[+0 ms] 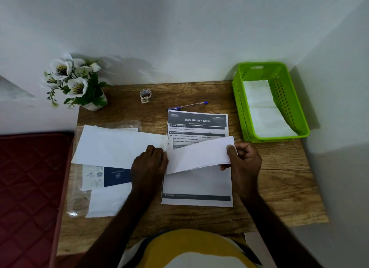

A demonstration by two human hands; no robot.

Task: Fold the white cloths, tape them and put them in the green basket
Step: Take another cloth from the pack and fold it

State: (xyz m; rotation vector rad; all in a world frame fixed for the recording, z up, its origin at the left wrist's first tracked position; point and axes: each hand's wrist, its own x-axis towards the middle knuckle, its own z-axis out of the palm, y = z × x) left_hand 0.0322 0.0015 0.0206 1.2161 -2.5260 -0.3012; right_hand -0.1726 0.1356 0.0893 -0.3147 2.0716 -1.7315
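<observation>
A folded white cloth (199,155) is lifted above the printed sheet at the table's middle. My left hand (149,164) pinches its left end and my right hand (244,160) pinches its right end. To the left, another white cloth (115,145) lies flat on the table, and a third white piece (107,201) lies below it. The green basket (241,107) stands at the back right with a folded white cloth (263,107) inside. A small roll of tape (145,94) stands near the back of the table.
A printed instruction sheet (196,187) lies under the held cloth, with a blue pen (187,105) behind it. A flower pot (87,91) stands at the back left corner. A clear bag with a blue card (115,175) lies left. A dark red mattress (30,187) borders the table.
</observation>
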